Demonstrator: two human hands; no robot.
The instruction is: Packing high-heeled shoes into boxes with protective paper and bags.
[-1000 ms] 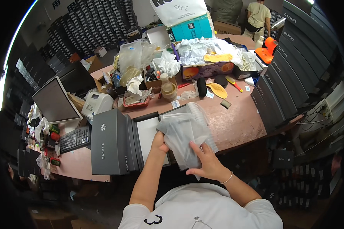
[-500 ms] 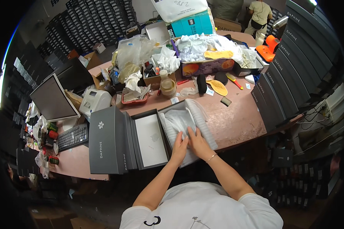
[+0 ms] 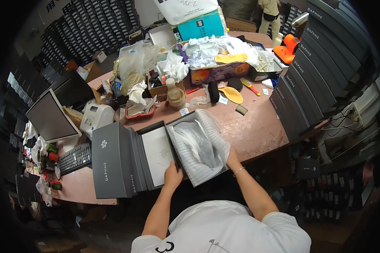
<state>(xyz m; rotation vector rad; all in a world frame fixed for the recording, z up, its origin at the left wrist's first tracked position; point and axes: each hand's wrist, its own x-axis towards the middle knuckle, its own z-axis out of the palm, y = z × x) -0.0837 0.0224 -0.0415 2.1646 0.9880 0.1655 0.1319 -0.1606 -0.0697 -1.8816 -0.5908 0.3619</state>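
A grey shoe box (image 3: 183,158) stands open at the table's near edge, lined with white ribbed padding (image 3: 204,173). Inside the padding lies a dark object wrapped in thin white tissue (image 3: 206,152), its shape partly covered. My right hand (image 3: 232,159) grips the raised flap of padding on the box's right side, its fingertips hidden behind it. At the left, a grey lid with a white inside (image 3: 156,154) lies against the box. My left hand (image 3: 172,175) is closed on the near rim, where lid and box meet; part of its fingers is hidden.
Closed grey shoe boxes (image 3: 109,164) stand left of the lid, beside a keyboard (image 3: 75,159) and monitor (image 3: 52,116). A tall stack of boxes (image 3: 304,92) rises at the right. Behind are a glue jar (image 3: 175,97), a yellow insole (image 3: 231,95) and a tissue-filled carton (image 3: 217,74).
My hands have parted from the tissue: the left moved to the near rim, the right to the padding's side. The padding is spread wider, and the dark wrapped object shows. The view has shifted slightly.
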